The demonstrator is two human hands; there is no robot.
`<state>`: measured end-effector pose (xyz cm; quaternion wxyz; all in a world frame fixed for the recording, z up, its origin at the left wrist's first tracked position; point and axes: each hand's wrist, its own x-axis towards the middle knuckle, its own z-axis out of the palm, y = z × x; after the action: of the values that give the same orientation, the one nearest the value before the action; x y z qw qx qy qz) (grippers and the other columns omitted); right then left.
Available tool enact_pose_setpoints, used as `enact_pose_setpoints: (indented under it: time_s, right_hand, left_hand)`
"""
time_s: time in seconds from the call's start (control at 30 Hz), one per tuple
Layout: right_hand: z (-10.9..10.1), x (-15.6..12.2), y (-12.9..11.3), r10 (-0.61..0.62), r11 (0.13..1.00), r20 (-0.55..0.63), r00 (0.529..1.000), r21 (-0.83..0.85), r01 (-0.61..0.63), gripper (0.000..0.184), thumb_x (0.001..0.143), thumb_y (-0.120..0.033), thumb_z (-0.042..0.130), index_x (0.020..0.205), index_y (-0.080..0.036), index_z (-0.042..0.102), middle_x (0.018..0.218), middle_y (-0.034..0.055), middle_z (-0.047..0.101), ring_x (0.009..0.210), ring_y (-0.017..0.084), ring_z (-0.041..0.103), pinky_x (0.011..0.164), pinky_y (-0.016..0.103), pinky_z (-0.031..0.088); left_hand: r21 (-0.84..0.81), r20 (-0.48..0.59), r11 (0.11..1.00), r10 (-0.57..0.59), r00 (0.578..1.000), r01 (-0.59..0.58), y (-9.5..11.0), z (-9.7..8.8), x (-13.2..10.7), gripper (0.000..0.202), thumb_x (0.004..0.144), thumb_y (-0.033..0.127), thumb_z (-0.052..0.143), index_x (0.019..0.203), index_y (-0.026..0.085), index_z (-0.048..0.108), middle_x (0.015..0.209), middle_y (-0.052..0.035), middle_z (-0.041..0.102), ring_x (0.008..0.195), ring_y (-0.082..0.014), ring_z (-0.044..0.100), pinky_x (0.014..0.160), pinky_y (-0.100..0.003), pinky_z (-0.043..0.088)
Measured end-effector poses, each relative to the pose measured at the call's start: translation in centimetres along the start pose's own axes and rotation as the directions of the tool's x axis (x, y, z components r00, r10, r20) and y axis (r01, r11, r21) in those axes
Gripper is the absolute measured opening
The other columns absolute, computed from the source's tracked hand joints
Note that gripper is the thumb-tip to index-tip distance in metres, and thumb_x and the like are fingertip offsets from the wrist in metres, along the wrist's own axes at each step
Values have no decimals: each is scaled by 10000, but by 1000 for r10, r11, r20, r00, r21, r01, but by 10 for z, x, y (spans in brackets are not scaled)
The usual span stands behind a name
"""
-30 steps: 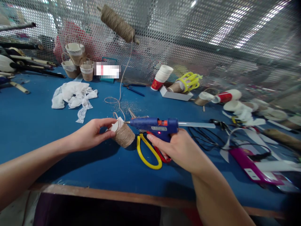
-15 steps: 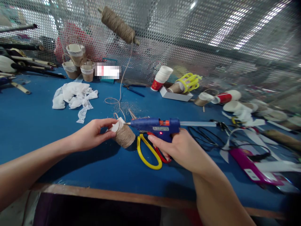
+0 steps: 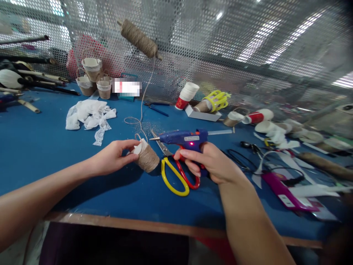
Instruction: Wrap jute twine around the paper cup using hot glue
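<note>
My left hand point(image 3: 117, 156) grips the white rim of a small paper cup point(image 3: 148, 159) wrapped in brown twine, tilted on its side above the blue table. From the cup a strand of twine point(image 3: 142, 105) runs up to a large spool point(image 3: 139, 38). In my right hand point(image 3: 209, 160) is a blue hot glue gun point(image 3: 179, 137) with a lit red light and a clear glue stick out of its back. Its metal nozzle points left, just above the cup and apart from it. Scissors point(image 3: 176, 184) with one yellow and one red handle lie beneath the gun.
White lace point(image 3: 89, 115) lies in a heap at the left. Behind it stand several twine-wrapped cups with handles point(image 3: 92, 68). Pliers point(image 3: 157, 107), stacked paper cups point(image 3: 187, 95) and a white box point(image 3: 202, 114) sit along the mesh. A magenta power strip point(image 3: 286, 191) and cables lie at right.
The glue gun has lifted up and away from the cup's rim, and its nozzle has moved clear of it. More of the scissors shows. My left hand keeps its hold on the cup.
</note>
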<state>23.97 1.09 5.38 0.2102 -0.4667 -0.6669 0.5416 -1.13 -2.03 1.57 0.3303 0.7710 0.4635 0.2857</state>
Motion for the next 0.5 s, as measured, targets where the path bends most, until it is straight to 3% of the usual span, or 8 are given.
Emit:
enact_pose_setpoints:
  time_s: [0.13,0.27,0.5]
  right_hand:
    - [-4,9,5,12,992,-58,998,126,-4,230,714,-333,627,785,-113,615,540,-26,537,481,64,484,476,188,385]
    - [-7,18,11,40,974,-171,984,225,0,239,644,-326,689,718,-131,572,607,-16,545,510,59,476,482,181,390]
    - [-19,39,14,64,998,-389,919,15,-63,232,645,-337,660,646,-126,566,635,29,571,513,73,484,459,187,399]
  left_hand:
    - [-2,-3,1000,10,1000,-10,-2,0,0,332,802,282,448,1077,130,557,1050,-84,628,930,-218,569,834,-311,434]
    - [-2,-4,1000,30,1000,-30,-3,1,1,326,794,256,448,1070,126,564,1048,-85,628,918,-214,570,836,-330,432]
    - [1,-25,1000,-14,1000,14,-3,2,1,344,780,247,462,1070,87,554,1004,-103,635,914,-213,569,834,-345,431]
